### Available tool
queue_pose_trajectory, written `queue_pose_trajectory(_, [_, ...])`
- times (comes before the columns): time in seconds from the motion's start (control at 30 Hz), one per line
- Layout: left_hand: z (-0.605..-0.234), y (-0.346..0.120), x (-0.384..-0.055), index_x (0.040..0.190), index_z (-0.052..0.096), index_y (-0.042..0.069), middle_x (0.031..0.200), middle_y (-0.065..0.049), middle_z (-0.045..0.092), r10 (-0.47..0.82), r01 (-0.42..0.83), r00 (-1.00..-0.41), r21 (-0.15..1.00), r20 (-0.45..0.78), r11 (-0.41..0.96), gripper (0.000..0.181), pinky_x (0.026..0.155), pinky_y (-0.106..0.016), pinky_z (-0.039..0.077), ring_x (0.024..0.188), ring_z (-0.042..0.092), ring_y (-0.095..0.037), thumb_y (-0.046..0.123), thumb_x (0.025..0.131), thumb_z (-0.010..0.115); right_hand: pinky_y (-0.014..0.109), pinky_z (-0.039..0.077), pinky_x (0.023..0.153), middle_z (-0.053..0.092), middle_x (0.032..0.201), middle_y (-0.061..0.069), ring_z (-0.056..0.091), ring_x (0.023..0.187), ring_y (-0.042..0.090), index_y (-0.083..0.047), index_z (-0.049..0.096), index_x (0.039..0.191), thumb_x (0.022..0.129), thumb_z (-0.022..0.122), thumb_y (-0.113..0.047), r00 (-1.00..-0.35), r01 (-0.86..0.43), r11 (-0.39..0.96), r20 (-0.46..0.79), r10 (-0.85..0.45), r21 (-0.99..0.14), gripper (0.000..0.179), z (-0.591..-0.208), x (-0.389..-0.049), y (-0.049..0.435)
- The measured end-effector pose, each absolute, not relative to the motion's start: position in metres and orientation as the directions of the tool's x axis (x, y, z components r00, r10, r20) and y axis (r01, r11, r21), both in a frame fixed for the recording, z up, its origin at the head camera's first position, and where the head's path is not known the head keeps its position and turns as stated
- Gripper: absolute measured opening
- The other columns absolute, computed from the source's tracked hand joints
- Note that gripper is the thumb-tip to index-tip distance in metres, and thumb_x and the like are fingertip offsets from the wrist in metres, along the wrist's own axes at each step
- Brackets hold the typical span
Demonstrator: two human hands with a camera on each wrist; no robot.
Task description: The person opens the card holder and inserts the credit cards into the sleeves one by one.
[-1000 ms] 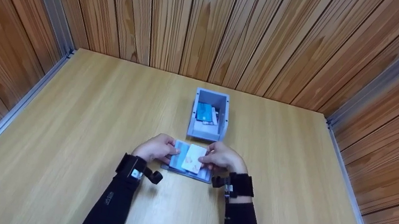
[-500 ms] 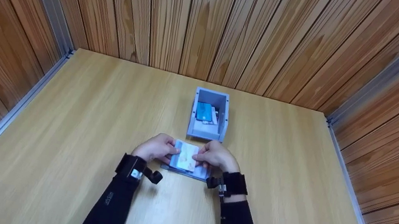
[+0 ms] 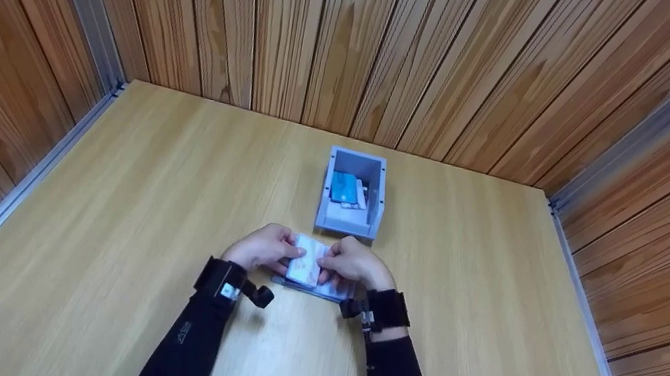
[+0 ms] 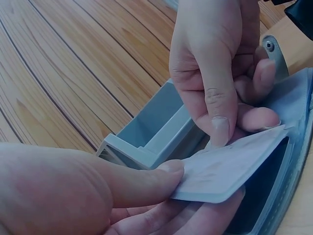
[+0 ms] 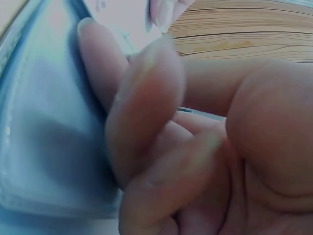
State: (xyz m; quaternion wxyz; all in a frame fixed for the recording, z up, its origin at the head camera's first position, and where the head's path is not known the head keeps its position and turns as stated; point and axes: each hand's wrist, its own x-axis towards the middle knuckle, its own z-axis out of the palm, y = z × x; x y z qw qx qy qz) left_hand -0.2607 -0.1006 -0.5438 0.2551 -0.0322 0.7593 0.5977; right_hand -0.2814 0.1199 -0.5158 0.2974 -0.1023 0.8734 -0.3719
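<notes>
An unfolded card holder [image 3: 329, 290] with clear sleeves lies in front of me, its snap tab [image 4: 274, 53] visible in the left wrist view. A white card [image 3: 304, 265] with a faint pinkish print covers its left page. My left hand [image 3: 261, 248] pinches that page and the card's left side, thumb on top and fingers underneath. From the other side, my right hand [image 3: 362, 263] pinches the card's right edge between thumb and index finger. Its other fingers curl close over the right page. The right wrist view is blurred, showing the clear sleeve [image 5: 54, 122] beside these fingers.
Just beyond the hands stands a grey open-topped box [image 3: 342, 225] with a low front. Inside it lie a blue card [image 3: 345, 187] and a few pale pieces [image 3: 361, 195]. Wood-panelled walls [image 3: 352, 36] enclose the wooden table [image 3: 173, 189] at the back and sides.
My right hand has moved left with the white card, which slid from the middle of the card holder across its left page. The left hand has stayed in place.
</notes>
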Motion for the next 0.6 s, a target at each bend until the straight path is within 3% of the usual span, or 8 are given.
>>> queue_pose_trajectory(0.2, [-0.5437,-0.0994,-0.2618,0.098,0.062,0.008,0.092,-0.003,0.064,0.260,-0.353,-0.868,0.894,-0.423,0.276,0.013,0.064,-0.021,0.057,0.077,0.066,-0.014,0.013,0.106,0.069,0.021,0.045,0.051,0.074,0.068,0.001,0.061,0.056,0.009,-0.005,0.072,0.083,0.106,0.066,-0.013,-0.809,0.039,0.674,-0.419,-0.412,-0.738,0.025,-0.5149,-0.2812,0.1194])
queue_pose_trajectory(0.6, [-0.5442,-0.0974,-0.2604,0.094,0.060,0.007,0.088,-0.001,0.061,0.257,-0.329,-0.882,0.907,-0.394,0.264,0.015,0.062,-0.019,0.055,0.074,0.063,-0.012,0.008,0.105,0.069,0.023,0.050,0.050,0.073,0.067,0.000,0.064,0.055,0.010,-0.004,0.075,0.087,0.106,0.062,-0.015,-0.789,0.022,0.656,-0.416,-0.452,-0.755,0.025,-0.5121,-0.2792,0.1218])
